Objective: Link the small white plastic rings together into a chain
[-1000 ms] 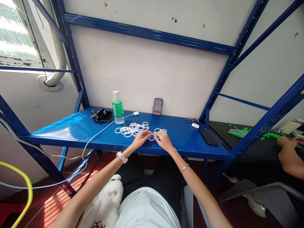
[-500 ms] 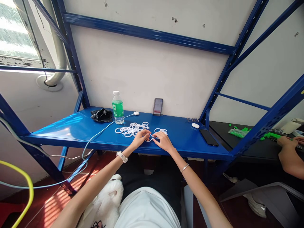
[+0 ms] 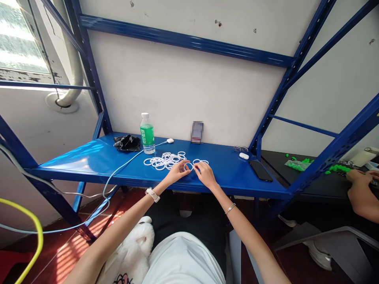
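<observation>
2 hands meet near the middle of the shelf's [image 3: 233,173] front edge, with 1 white ring [image 3: 189,163] between them. The left hand [image 3: 178,170] pinches the ring's left side between thumb and fingers; the right hand [image 3: 205,174] pinches its right side. Compared with 0.5 seconds earlier, the ring is either higher or farther from the front edge; which cannot be told. The big pile [image 3: 164,161] lies just beyond the left hand, the small pile [image 3: 201,161] just beyond the right; both look unchanged. The bottle [image 3: 147,136] stands unmoved toward the back edge.
</observation>
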The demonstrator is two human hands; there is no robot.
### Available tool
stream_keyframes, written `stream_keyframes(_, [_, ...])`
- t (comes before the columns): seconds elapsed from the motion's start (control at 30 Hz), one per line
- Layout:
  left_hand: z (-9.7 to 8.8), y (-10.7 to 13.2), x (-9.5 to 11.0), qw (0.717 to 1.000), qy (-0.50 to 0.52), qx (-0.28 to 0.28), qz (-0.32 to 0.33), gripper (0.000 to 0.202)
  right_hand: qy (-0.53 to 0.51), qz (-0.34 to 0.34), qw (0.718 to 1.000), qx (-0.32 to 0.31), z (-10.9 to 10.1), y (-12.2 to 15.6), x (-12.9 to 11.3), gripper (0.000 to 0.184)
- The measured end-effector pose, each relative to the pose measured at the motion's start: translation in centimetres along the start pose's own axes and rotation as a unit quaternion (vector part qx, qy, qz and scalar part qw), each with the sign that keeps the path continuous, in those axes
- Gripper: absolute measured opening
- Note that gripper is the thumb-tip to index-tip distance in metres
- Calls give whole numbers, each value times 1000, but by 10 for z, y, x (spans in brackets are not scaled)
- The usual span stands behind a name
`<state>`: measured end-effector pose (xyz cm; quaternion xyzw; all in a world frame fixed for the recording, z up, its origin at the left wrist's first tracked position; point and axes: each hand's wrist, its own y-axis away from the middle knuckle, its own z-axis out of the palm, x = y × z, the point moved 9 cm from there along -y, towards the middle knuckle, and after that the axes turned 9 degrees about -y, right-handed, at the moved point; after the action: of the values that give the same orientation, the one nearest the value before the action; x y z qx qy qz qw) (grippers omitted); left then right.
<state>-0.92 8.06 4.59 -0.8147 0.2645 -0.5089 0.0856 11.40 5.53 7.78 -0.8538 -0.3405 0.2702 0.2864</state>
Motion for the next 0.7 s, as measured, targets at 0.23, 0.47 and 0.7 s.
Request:
stream_keyframes(0.23, [1, 1, 3, 1000, 2, -8, 14, 56, -9, 15, 1000, -4, -1, 0, 0, 24])
stream_keyframes(0.47, [1, 1, 2, 1000, -6, -5, 7, 57, -23, 21, 1000, -4, -2, 0, 0, 27])
stream_keyframes(0.7, [0, 1, 1, 1000, -8, -2, 6, 57, -15, 28, 1000, 2, -2, 0, 3, 23])
